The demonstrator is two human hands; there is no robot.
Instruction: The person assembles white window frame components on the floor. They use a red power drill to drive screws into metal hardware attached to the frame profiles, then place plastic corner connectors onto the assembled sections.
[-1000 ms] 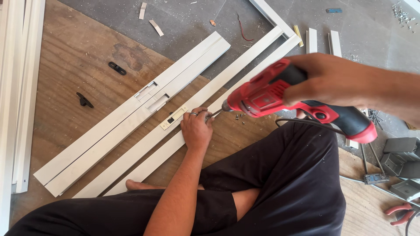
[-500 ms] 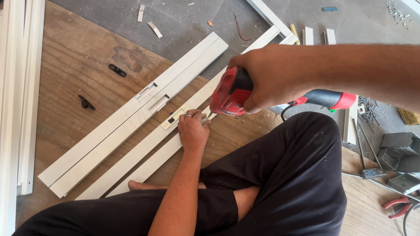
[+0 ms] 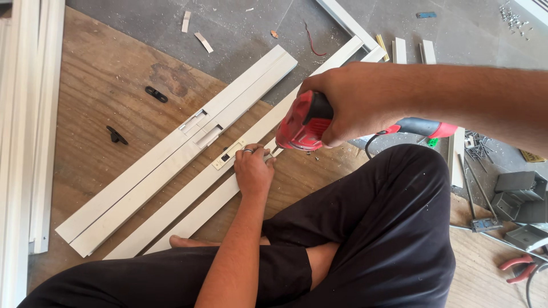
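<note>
Down on the plywood board (image 3: 114, 91), the person sat cross-legged with a long white frame strip (image 3: 194, 194) lying slantwise just ahead of the knees. The right hand (image 3: 354, 102) was wrapped fully round the body of a red power drill (image 3: 305, 122), fingers closed tight on it, the drill's tip pointing down at the strip close to a small slotted plate (image 3: 228, 155) set into the strip's face. The left hand (image 3: 253, 170) rested on the strip right beside that plate, fingers curled and pressing down at the drill's tip; whether they pinched a screw could not be told. A second, wider white strip (image 3: 182, 142) lay alongside the first, on its far side from the person. Two small black clips (image 3: 155, 94) sat beyond that wider strip, well apart from it. Red-handled pliers (image 3: 516, 268) lay far off to the right of the strip, past the person's knee.
</note>
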